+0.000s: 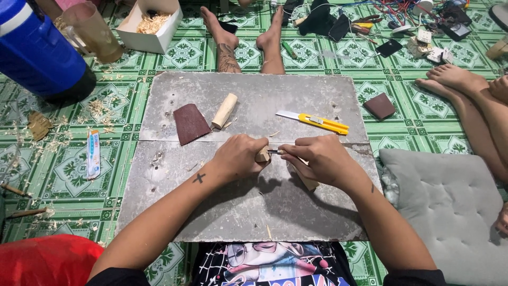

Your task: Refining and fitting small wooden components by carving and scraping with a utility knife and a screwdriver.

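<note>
The wood piece (263, 154) is sitting in the left hand (238, 157), gripped in curled fingers just above the grey board (254, 212), near its middle. The right hand (320, 159) is closing around a small knife (275, 152) with a wooden handle, its short blade pointing left and touching the wood's right face. The knife is lying roughly level, left to right, so the wood is directly left of the right hand. A yellow cutter (317, 122), a dowel (224, 110) and sandpaper (190, 123) are lying farther up the board.
</note>
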